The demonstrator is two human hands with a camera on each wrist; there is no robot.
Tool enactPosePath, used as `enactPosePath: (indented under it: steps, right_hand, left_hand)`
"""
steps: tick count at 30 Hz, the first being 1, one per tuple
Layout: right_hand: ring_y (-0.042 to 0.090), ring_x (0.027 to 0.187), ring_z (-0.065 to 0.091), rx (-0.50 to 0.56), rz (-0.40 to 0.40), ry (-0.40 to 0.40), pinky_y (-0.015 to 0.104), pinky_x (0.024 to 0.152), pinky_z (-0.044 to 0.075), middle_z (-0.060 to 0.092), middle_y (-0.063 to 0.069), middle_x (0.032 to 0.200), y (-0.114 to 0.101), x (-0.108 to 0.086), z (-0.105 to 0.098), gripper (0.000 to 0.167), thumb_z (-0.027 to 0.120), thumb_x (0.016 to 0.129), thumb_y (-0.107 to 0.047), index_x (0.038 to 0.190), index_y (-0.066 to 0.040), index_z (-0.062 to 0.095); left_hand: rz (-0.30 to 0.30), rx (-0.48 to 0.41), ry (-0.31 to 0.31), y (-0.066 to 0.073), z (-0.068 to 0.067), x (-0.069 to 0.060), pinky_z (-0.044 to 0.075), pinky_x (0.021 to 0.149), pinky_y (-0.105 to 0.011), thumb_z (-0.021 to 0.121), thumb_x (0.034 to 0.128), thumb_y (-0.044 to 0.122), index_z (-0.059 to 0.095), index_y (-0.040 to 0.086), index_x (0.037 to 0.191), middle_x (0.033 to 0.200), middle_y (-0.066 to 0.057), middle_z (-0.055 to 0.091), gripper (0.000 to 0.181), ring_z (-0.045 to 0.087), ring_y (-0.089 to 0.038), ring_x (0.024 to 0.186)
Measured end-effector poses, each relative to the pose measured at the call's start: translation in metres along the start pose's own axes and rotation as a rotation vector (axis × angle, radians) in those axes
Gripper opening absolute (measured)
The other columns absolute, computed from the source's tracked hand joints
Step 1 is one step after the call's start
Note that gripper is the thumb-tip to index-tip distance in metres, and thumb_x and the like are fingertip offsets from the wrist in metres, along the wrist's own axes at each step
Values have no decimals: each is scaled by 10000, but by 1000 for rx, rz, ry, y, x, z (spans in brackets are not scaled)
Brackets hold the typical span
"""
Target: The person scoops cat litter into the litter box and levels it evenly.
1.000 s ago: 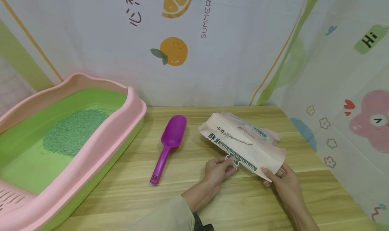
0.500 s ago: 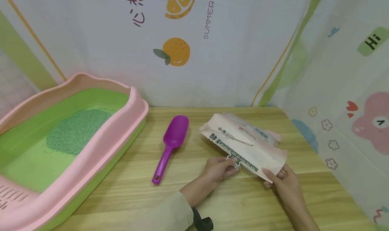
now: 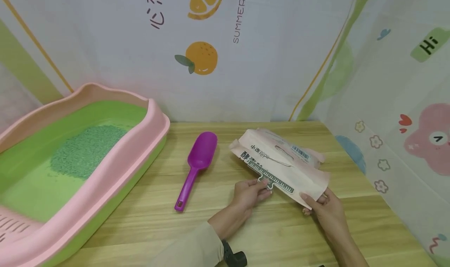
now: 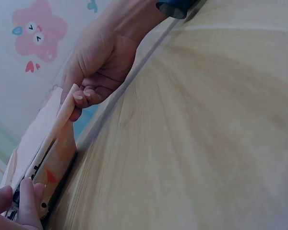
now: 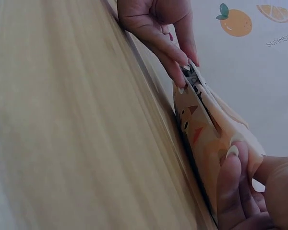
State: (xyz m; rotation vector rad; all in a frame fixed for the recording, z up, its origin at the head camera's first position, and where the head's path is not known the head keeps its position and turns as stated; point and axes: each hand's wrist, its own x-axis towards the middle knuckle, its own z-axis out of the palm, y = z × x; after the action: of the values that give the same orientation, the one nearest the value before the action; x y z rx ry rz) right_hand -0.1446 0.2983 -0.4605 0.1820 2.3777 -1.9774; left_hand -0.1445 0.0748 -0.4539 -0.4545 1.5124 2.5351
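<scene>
A pale pink litter bag with black print lies on the right of the table, its near edge raised. Along that edge sits a dark green and white bag clip with a ruler-like pattern. My left hand pinches the tab of the clip between thumb and fingers. My right hand grips the bag's near right corner, thumb on top and fingers beneath. In the right wrist view, the bag's edge shows a gap between two layers beside the clip. The left wrist view shows the bag between both hands.
A purple scoop lies on the wooden table left of the bag. Further left stands a pink-rimmed green litter box with green litter pellets inside. Printed curtains hang behind and to the right.
My left hand and the clip have shifted slightly left along the bag's edge, and more of the bag's print shows above the clip. My right hand keeps its grip on the corner.
</scene>
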Motion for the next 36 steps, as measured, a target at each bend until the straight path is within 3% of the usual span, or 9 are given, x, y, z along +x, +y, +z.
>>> enactPosePath:
  steps: [17, 26, 30, 34, 36]
  right_hand:
    - [128, 613, 682, -94, 20, -16, 281, 608, 602, 759, -123, 899, -1, 2, 0, 633, 740, 934, -212, 1400, 41, 396]
    - [134, 649, 699, -91, 77, -40, 285, 667, 620, 735, -87, 869, -9, 3, 2, 697, 651, 999, -272, 1489, 64, 287]
    - [147, 680, 719, -176, 83, -39, 288, 696, 623, 746, -35, 878, -13, 4, -2, 710, 608, 1021, -331, 1496, 64, 258]
    - [165, 719, 730, -279, 72, -46, 304, 721, 625, 762, 82, 958, -17, 0, -8, 763, 598, 1017, -392, 1516, 52, 228]
    - [163, 759, 735, -397, 46, -53, 362, 755, 615, 758, 142, 1025, -18, -5, -13, 806, 575, 1010, -472, 1523, 52, 238]
  left_hand:
    - [-56, 35, -89, 6, -10, 8, 604, 881, -319, 688, 935, 49, 654, -120, 1138, 943, -98, 711, 266, 712, -120, 769]
    - [-74, 87, -155, 16, -20, 4, 593, 918, -339, 642, 983, 140, 638, -107, 1175, 1070, -203, 715, 312, 747, -286, 999]
    - [-65, 162, -205, 23, -30, -2, 588, 933, -363, 597, 1008, 164, 597, -119, 1240, 1163, -282, 686, 366, 719, -357, 1090]
    - [-75, 297, -235, 34, -46, -15, 589, 942, -379, 572, 1019, 187, 506, -103, 1374, 1269, -279, 649, 463, 702, -357, 1112]
    - [-73, 366, -238, 41, -56, -22, 590, 940, -386, 578, 1016, 197, 479, -83, 1411, 1299, -253, 633, 494, 697, -335, 1109]
